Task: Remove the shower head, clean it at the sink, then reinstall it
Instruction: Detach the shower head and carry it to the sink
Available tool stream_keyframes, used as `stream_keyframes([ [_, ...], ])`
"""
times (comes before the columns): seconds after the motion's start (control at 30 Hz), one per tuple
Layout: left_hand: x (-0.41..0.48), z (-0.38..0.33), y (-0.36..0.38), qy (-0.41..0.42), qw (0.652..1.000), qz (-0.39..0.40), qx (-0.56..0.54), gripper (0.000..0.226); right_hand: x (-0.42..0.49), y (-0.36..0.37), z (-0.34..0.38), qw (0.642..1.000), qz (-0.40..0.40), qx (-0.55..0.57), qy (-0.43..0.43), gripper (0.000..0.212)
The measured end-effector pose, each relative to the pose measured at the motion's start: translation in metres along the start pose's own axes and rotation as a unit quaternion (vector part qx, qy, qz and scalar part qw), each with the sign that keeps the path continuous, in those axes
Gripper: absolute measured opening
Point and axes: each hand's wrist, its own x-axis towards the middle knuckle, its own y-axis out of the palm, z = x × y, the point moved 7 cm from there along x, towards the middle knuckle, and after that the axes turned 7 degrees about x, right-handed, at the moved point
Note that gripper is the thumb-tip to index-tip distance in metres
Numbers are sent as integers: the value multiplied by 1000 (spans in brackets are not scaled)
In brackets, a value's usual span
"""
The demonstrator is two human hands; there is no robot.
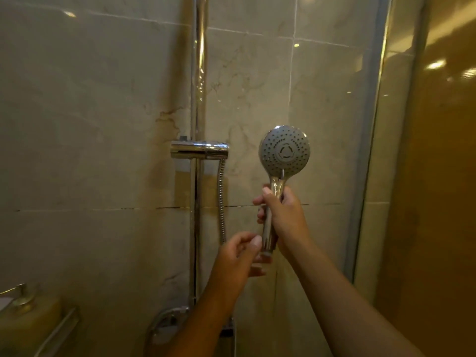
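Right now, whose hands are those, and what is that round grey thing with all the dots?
Those are a person's hands. There is one picture, taken by a camera worn on their head, looking forward and down, so you see the arms reaching out. The round grey thing is a shower head; water comes out of the dots. The right hand grips its handle and holds it upright. The left hand curls its fingers at the handle's bottom end; whether they pinch it, I cannot tell. Beside them a metal hose hangs from a holder on a chrome rail on the tiled wall.
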Motion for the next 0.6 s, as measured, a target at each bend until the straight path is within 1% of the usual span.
stream_keyframes([
  [0.17,-20,41,57,-67,994,82,-7,15,-41,-63,-23,998,-45,-20,32,10],
  [0.27,-44,59,92,-92,985,140,-39,17,-72,-101,-29,994,-81,-30,61,14],
  [0.33,-64,67,117,-107,971,200,-70,20,-95,-123,-27,991,-106,-16,81,13],
  [0.4,-88,74,141,-118,955,256,-90,29,-125,-142,-21,987,-126,-14,103,11],
  [0.47,-111,81,161,-127,942,292,-106,41,-156,-159,-12,983,-132,-22,122,12],
  [0.5,-124,84,171,-133,936,307,-109,44,-173,-168,-6,981,-135,-26,134,14],
  [0.6,-167,88,204,-150,911,357,-139,39,-220,-194,21,977,-156,-31,139,12],
])
